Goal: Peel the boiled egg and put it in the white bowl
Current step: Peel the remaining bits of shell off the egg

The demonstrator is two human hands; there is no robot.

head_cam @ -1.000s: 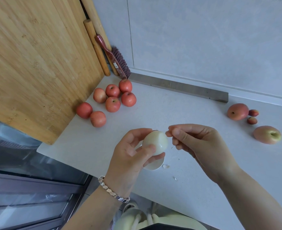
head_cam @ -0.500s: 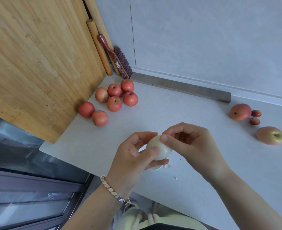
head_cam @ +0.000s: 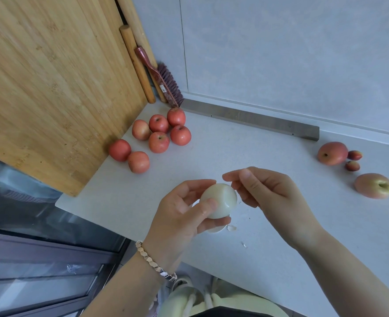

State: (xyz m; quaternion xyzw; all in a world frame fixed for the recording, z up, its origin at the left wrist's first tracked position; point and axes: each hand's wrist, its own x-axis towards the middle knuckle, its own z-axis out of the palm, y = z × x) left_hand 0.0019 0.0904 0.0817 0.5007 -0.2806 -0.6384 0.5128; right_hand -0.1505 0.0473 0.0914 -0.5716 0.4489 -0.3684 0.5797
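My left hand (head_cam: 179,216) grips a pale boiled egg (head_cam: 220,200) between thumb and fingers, a little above the white counter. My right hand (head_cam: 269,197) is just right of the egg, thumb and forefinger pinched together near its top; whether a bit of shell sits between them is too small to tell. Under my left hand, only a sliver of the white bowl (head_cam: 216,229) shows. Small shell bits (head_cam: 232,228) lie on the counter beside it.
Several red apples (head_cam: 159,138) sit at the back left by a leaning wooden board (head_cam: 51,88), rolling pins and a brush (head_cam: 163,81). More fruit (head_cam: 332,153) lies at the right, with an apple (head_cam: 374,186) nearby. The counter edge runs close below my hands.
My right hand touched the egg's top half a second ago and has now drawn back slightly to the right with fingers pinched. The left hand keeps holding the egg.
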